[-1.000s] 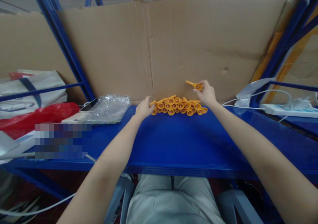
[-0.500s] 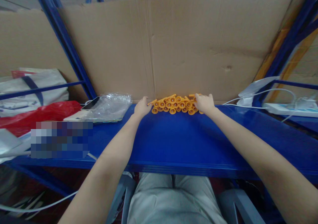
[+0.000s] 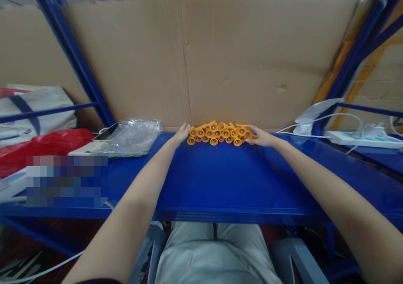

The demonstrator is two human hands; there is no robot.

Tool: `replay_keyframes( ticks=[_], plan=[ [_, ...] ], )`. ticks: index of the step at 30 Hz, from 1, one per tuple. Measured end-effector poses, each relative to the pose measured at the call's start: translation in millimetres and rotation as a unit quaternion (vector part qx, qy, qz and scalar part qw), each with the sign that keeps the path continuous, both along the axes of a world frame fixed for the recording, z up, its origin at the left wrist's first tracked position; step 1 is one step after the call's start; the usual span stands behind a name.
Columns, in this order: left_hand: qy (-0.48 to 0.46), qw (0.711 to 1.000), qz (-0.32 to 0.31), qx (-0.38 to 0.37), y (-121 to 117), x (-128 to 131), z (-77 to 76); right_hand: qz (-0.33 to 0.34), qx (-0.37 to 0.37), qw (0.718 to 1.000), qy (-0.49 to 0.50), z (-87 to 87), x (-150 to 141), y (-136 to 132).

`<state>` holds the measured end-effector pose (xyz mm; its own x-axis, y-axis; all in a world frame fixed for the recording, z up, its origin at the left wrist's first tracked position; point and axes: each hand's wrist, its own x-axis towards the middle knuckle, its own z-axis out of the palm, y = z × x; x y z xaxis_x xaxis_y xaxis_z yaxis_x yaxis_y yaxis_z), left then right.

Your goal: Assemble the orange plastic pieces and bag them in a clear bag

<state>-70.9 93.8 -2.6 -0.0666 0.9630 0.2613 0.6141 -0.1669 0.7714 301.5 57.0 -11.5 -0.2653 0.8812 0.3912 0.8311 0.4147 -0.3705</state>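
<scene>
Several orange-yellow pieces with flared, cup-like round ends lie stacked in a low pile at the back of the blue table, flared ends facing me. My left hand is at the left end of the pile, its fingers stretched out and close together along the side. At the right end is my right hand, thumb and fingers apart around the outermost pieces and touching them. Those fingers partly hide the pieces there. Neither hand lifts anything.
A cardboard sheet stands upright behind the pile. On the left lie a clear plastic bag, a dark phone-like object and a red bag. A white power strip with cables sits at the right. Blue posts frame the table.
My right hand has come down from the pile's top right onto its right side, and the top right pieces sit slightly lower. My left fingers have straightened. The whole view has shifted a little.
</scene>
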Motion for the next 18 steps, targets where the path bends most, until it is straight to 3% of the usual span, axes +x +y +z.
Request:
replay_keyframes(
  ticks=[4,7,15,18],
  plan=[
    [-0.081,0.989,-0.075,-0.099,5,10,7.4,0.053,0.007,0.997,0.048,-6.1,-3,-6],
    [-0.128,0.972,-0.123,-0.153,8,23,10.2,0.041,0.01,0.997,0.06,-10.5,-5,-6],
    [-0.134,0.962,-0.168,-0.169,13,55,4.0,0.075,0.0,0.989,0.129,-4.3,-6,-10],
    [-0.121,0.965,-0.183,-0.144,18,71,-1.1,0.041,-0.001,0.988,0.149,-1.9,2,-12]
  ],
)
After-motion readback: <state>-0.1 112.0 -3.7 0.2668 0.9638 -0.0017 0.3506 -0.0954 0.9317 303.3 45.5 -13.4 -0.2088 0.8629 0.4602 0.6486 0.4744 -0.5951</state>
